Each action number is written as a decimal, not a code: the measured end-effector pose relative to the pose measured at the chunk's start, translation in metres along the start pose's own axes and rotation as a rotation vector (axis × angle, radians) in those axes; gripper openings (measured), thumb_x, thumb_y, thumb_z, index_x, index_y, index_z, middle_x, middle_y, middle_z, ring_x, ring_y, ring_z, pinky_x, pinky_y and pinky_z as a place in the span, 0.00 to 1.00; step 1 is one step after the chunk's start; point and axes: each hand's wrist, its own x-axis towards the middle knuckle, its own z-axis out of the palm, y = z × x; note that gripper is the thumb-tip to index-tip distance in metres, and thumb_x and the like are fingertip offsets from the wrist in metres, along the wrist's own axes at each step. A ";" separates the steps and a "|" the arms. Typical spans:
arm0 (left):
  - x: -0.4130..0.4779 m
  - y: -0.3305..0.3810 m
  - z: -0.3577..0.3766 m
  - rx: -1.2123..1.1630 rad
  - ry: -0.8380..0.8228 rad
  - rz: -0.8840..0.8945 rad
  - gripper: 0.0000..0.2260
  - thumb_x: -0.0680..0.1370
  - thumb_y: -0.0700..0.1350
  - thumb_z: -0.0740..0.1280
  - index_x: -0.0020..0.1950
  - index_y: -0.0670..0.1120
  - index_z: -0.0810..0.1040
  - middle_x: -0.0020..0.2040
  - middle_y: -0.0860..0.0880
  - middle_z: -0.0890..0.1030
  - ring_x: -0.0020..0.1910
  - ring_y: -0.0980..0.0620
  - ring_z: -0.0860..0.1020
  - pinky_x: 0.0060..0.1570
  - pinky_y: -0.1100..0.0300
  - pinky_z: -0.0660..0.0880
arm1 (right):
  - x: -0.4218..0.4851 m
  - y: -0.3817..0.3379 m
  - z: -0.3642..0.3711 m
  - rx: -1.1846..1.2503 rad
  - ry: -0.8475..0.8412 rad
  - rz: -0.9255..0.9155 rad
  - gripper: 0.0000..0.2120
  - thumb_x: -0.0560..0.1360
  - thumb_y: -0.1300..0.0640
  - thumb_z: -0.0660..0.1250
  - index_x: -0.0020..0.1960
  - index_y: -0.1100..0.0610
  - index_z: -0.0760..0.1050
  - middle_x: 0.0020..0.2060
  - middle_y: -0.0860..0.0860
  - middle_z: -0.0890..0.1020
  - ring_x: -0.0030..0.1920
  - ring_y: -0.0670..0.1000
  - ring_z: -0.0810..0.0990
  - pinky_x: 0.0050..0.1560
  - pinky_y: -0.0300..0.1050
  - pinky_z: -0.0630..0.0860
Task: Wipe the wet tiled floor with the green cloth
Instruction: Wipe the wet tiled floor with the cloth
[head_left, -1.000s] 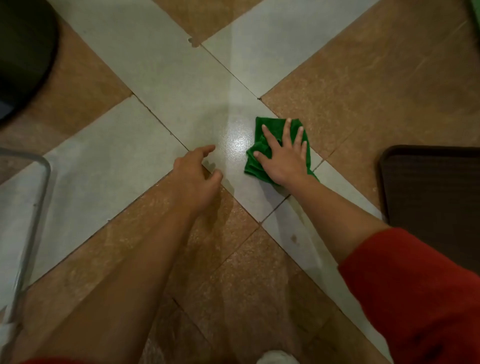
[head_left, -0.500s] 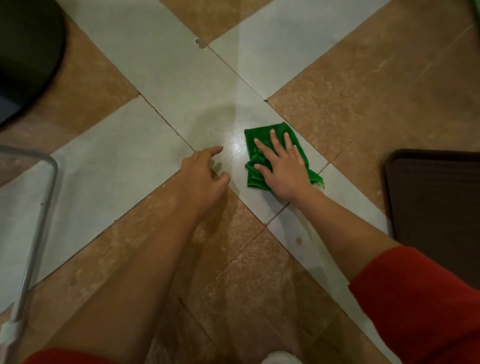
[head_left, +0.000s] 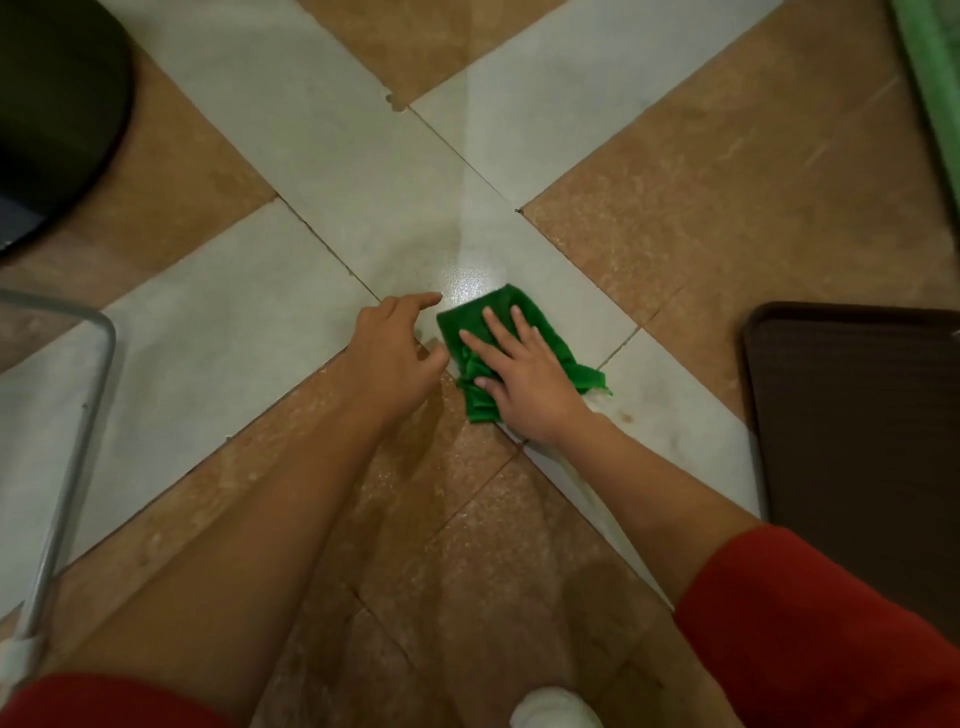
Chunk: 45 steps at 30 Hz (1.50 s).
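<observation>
Fingers (head_left: 500, 328) of right hand (head_left: 524, 382): straight, spread, pressed flat on green cloth (head_left: 553, 340); nothing gripped. Cloth crumpled on tiled floor (head_left: 311, 156), at near corner of a pale tile, overlapping the joint into a brown tile. Wet sheen (head_left: 470, 278) just beyond cloth. Left hand (head_left: 395, 358) just beside cloth: fingers loosely bent, empty, resting on floor. Brown mat (head_left: 857, 441) well apart, right.

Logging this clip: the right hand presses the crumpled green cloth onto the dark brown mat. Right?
No. The head view shows the right hand pressing the crumpled green cloth onto the pale tiled floor; the dark brown mat lies apart, further right.
</observation>
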 end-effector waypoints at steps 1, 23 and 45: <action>0.000 -0.001 0.000 0.003 -0.011 0.004 0.22 0.75 0.46 0.65 0.68 0.51 0.69 0.63 0.48 0.74 0.62 0.48 0.67 0.52 0.60 0.62 | -0.006 0.005 0.000 -0.023 -0.003 0.000 0.26 0.81 0.48 0.54 0.77 0.45 0.50 0.77 0.50 0.45 0.76 0.56 0.38 0.73 0.50 0.36; -0.032 0.023 0.023 -0.031 -0.074 0.025 0.21 0.75 0.44 0.65 0.68 0.52 0.69 0.62 0.50 0.72 0.59 0.52 0.71 0.54 0.58 0.69 | -0.034 0.020 -0.003 0.038 0.014 0.254 0.30 0.80 0.42 0.55 0.76 0.39 0.42 0.76 0.51 0.38 0.76 0.55 0.38 0.75 0.54 0.45; -0.034 0.058 0.034 0.061 -0.097 0.133 0.21 0.76 0.46 0.65 0.69 0.50 0.68 0.64 0.48 0.73 0.63 0.49 0.66 0.57 0.59 0.64 | -0.057 0.014 0.001 0.106 0.016 0.319 0.27 0.81 0.57 0.56 0.77 0.46 0.50 0.77 0.51 0.43 0.76 0.60 0.38 0.76 0.56 0.42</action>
